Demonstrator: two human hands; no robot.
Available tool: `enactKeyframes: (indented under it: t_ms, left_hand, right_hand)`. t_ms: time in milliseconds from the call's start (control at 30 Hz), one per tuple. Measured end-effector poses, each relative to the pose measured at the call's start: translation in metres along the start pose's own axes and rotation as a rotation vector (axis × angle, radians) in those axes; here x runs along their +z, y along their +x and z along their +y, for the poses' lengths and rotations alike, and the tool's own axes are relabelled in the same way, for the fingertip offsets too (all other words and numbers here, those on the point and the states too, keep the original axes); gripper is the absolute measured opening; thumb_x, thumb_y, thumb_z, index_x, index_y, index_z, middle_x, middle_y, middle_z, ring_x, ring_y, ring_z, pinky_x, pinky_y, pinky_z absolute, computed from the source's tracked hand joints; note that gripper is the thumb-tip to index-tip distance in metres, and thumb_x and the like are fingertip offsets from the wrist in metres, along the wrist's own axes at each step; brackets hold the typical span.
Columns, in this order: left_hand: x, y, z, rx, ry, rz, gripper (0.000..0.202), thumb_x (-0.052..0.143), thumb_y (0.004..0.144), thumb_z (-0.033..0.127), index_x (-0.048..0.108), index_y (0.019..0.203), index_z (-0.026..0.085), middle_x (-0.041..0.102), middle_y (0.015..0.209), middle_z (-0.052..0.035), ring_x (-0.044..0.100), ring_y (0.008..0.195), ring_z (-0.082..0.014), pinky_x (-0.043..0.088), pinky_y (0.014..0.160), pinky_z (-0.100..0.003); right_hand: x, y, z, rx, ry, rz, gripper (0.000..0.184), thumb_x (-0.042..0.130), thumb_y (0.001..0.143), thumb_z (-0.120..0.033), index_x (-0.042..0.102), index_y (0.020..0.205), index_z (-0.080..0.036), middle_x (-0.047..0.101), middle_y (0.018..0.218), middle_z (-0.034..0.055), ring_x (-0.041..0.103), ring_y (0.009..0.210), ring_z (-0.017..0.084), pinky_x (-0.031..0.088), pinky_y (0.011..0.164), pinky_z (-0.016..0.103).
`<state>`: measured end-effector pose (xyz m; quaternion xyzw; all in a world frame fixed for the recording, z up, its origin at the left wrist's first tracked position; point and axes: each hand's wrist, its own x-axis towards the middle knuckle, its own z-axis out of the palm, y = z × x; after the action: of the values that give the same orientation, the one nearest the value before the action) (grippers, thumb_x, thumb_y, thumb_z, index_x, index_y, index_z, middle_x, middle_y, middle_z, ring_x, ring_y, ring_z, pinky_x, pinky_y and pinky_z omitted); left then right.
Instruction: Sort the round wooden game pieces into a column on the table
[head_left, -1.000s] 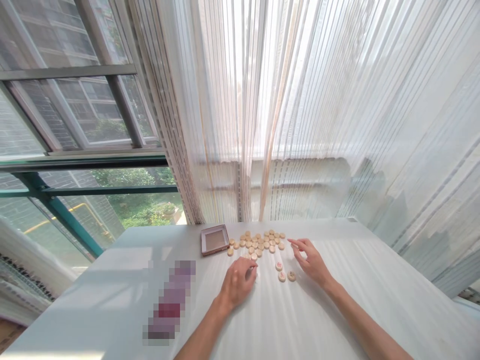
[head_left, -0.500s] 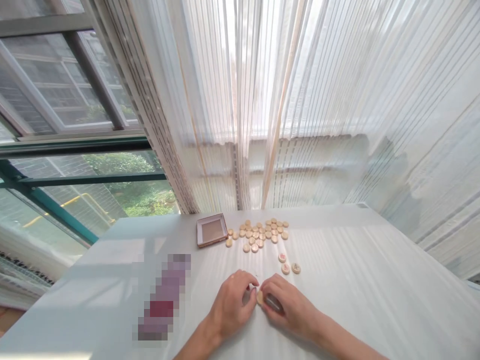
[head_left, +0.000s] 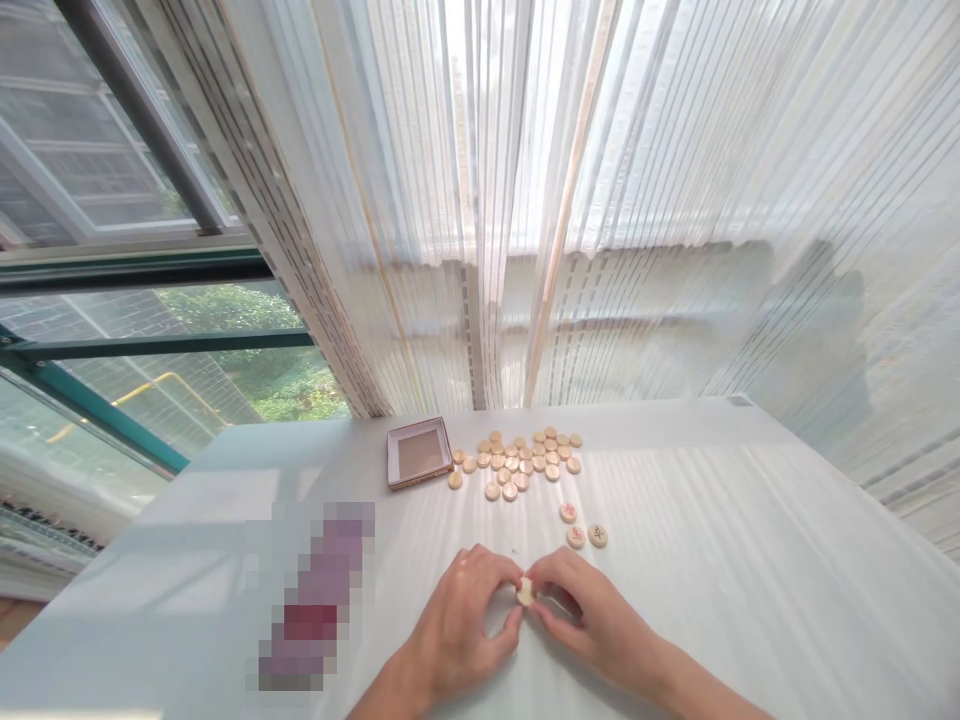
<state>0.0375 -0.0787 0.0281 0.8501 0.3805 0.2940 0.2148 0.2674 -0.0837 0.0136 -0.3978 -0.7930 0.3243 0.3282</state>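
Observation:
My left hand (head_left: 463, 625) and my right hand (head_left: 586, 615) meet near the front of the white table (head_left: 750, 560), fingertips pinched together on one small round wooden game piece (head_left: 525, 591) held on edge between them. Three separate pieces (head_left: 582, 528) with red and dark marks lie face up just beyond my hands. Farther back, a loose cluster of several plain pale wooden pieces (head_left: 521, 463) spreads across the table. To the left of that cluster rests a small square brown box (head_left: 418, 453), lying open.
A blurred pink and red patch (head_left: 315, 600) lies on the table at my left. Sheer striped curtains (head_left: 600, 200) hang behind the table's far edge. A window with green framing (head_left: 112, 340) is at the left.
A second ago my hands were apart by the pieces. They drew back toward me and came together, and the piece between them now stands lifted on edge. The view tilted slightly.

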Motion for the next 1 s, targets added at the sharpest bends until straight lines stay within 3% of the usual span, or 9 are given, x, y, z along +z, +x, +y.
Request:
enactKeyframes:
  t_ms: [200,367,600,700,833,1000]
  left_hand:
    - [0.005,-0.004,-0.008,-0.004,-0.038,0.023,0.015,0.066,0.095,0.02,0.065,0.109,0.026,0.075,0.095,-0.0038,0.07,0.084,-0.0226,0.057,0.08,-0.037]
    - [0.007,-0.004,-0.007,0.006,-0.077,0.028,0.014,0.061,0.101,0.025,0.065,0.115,0.026,0.076,0.102,-0.0062,0.07,0.089,-0.0233,0.058,0.082,-0.037]
    - [0.008,0.019,0.0,-0.198,-0.226,0.115,0.015,0.059,0.104,0.033,0.068,0.113,0.026,0.076,0.106,-0.0026,0.072,0.083,-0.0183,0.057,0.074,-0.03]
    - [0.008,0.038,0.001,-0.166,-0.227,0.154,0.017,0.055,0.105,0.032,0.065,0.116,0.025,0.075,0.108,-0.0034,0.072,0.086,-0.0187,0.057,0.071,-0.029]
    - [0.008,0.044,-0.003,-0.023,-0.164,0.199,0.018,0.05,0.106,0.026,0.062,0.119,0.026,0.072,0.109,-0.0037,0.07,0.091,-0.0186,0.057,0.081,-0.032]
    - [0.009,0.022,-0.014,0.014,-0.137,0.155,0.019,0.054,0.104,0.024,0.061,0.122,0.026,0.07,0.115,-0.0051,0.068,0.093,-0.0186,0.057,0.082,-0.031]
  right_hand:
    - [-0.001,-0.001,0.001,0.021,0.061,-0.001,0.011,0.06,0.096,-0.019,0.065,0.105,-0.025,0.069,0.097,0.0038,0.063,0.08,0.019,0.052,0.065,0.028]
    - [-0.004,0.002,-0.005,0.034,0.096,0.031,0.009,0.062,0.098,-0.027,0.068,0.104,-0.025,0.072,0.096,0.0037,0.065,0.081,0.019,0.056,0.07,0.03]
    - [-0.008,0.024,-0.013,0.172,0.261,0.178,0.022,0.064,0.099,-0.046,0.07,0.103,-0.024,0.075,0.103,0.006,0.073,0.094,0.024,0.06,0.081,0.036]
    - [-0.004,0.034,-0.016,0.21,0.343,0.28,0.031,0.065,0.098,-0.054,0.067,0.104,-0.024,0.073,0.107,0.0078,0.074,0.097,0.027,0.061,0.085,0.04]
    - [0.012,0.034,-0.018,0.18,0.455,0.446,0.035,0.061,0.099,-0.058,0.065,0.11,-0.025,0.07,0.117,0.0096,0.073,0.104,0.027,0.06,0.095,0.044]
    - [0.022,0.022,-0.013,0.121,0.433,0.327,0.029,0.059,0.102,-0.052,0.068,0.106,-0.025,0.069,0.122,0.0108,0.068,0.117,0.028,0.057,0.101,0.043]
